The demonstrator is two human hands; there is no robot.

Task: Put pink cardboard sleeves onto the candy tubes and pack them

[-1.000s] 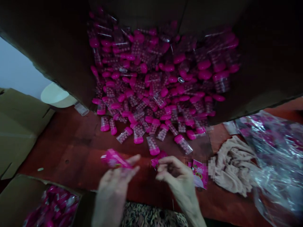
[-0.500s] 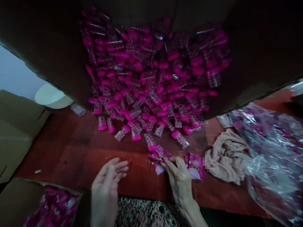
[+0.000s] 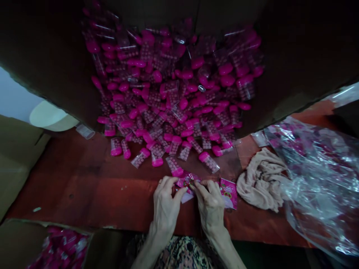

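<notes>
A small pink printed sachet with a pale lower part lies at the table's front middle, between my two hands. My left hand has its thumb and fingers closed at the sachet's left side. My right hand pinches its right side with thumb and forefinger. The fingers partly cover the sachet. Just behind it lies a clear bottle with a pink cap and round pink pieces inside. A second pink sachet rests flat beside my right hand.
A heap of similar bottles spills from a large carton. At the right are a crumpled beige cloth and clear plastic bags. An open box of pink packets stands lower left. A white bowl sits behind the carton's edge.
My left hand held a pink packet, let it go, and moved right to the sachet. My right hand has taken hold of the sachet. The view has shifted slightly.
</notes>
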